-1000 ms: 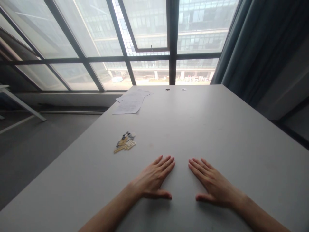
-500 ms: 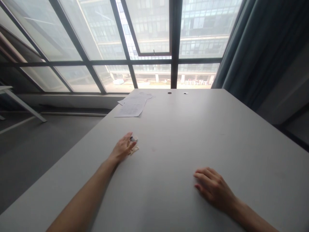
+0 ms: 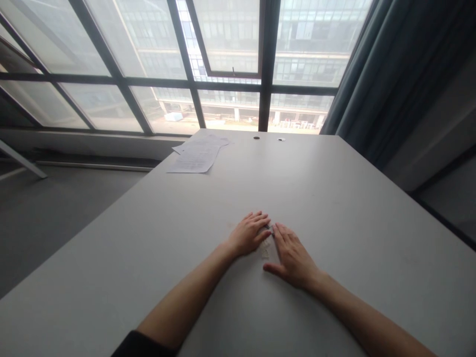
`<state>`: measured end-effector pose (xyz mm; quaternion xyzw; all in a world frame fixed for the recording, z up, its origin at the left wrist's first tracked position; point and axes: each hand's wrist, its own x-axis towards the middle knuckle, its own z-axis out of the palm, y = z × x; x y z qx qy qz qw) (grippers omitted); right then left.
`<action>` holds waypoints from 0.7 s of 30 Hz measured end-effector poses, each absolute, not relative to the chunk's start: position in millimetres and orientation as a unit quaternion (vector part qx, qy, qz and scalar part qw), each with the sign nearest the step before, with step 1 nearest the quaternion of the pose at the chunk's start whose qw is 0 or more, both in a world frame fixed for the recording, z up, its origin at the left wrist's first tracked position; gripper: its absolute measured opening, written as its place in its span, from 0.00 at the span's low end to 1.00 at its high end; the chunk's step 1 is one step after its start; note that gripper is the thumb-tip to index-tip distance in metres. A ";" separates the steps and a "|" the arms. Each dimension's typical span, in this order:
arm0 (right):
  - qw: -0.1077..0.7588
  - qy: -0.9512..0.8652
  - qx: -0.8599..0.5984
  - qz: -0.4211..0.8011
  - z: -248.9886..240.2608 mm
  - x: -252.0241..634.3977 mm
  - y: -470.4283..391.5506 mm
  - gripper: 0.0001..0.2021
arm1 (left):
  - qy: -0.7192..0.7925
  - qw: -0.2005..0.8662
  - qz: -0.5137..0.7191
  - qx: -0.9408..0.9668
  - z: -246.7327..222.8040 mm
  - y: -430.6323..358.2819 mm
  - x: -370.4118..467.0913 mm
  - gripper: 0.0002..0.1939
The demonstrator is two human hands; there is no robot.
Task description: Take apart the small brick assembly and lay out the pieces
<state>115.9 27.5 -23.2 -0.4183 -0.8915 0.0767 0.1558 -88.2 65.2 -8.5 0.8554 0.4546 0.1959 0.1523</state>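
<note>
Small pale pieces [image 3: 265, 249] lie on the white table [image 3: 334, 223] between my two hands, with a small dark bit beside the fingertips. My left hand [image 3: 251, 233] rests over their left side, palm down, its fingers spread. On the right, my right hand [image 3: 290, 253] lies with its thumb held apart from its fingers, its fingertips close to those of my left hand. What the pieces are is too small to tell, and part of them is hidden under my left hand.
Printed paper sheets [image 3: 199, 156] lie at the table's far left. Two cable holes [image 3: 256, 138] are near the far edge. Beyond stand large windows, with a dark curtain [image 3: 372, 84] at the right.
My left hand has moved right across the table along with the pale pieces. My right hand has come left and forward to meet it, its thumb now spread. The view has shifted slightly.
</note>
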 end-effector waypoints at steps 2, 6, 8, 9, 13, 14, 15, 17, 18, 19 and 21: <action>0.136 -0.893 -0.423 0.077 -25.0 103.4 35.5 0.49 | 0.446 0.171 0.222 0.850 -5.7 60.1 -87.3 0.24; 0.112 -0.901 -0.410 0.086 -23.5 95.1 49.1 0.49 | 0.447 0.188 0.228 0.844 -4.3 49.3 -110.9 0.33; 0.103 -0.910 -0.393 0.089 -20.5 95.8 54.5 0.50 | 0.442 0.164 0.179 0.864 -6.4 43.6 -122.4 0.42; 0.098 -0.915 -0.381 0.090 -18.8 96.4 57.2 0.51 | 0.439 0.150 0.154 0.872 -7.6 41.0 -126.1 0.45; 0.086 -0.938 -0.320 0.103 -13.0 98.7 69.5 0.50 | 0.438 0.105 0.093 0.888 -10.6 35.8 -128.5 0.45; 0.086 -0.941 -0.310 0.108 -12.4 99.3 72.8 0.49 | 0.439 0.098 0.086 0.889 -11.0 36.4 -127.4 0.44; 0.089 -0.942 -0.303 0.112 -12.2 99.9 75.9 0.47 | 0.440 0.092 0.082 0.890 -11.3 37.7 -126.2 0.43; 0.103 -0.942 -0.298 0.117 -13.4 101.1 80.8 0.42 | 0.444 0.081 0.081 0.889 -12.3 42.5 -124.1 0.41; 0.114 -0.940 -0.298 0.118 -14.5 101.8 82.3 0.40 | 0.447 0.076 0.083 0.887 -13.0 45.7 -123.3 0.40; 0.127 -0.938 -0.302 0.116 -16.0 102.5 83.2 0.38 | 0.450 0.072 0.086 0.886 -13.8 49.2 -122.6 0.39; 0.158 -0.927 -0.325 0.102 -19.2 104.0 83.2 0.35 | 0.461 0.069 0.091 0.880 -15.1 56.9 -121.3 0.39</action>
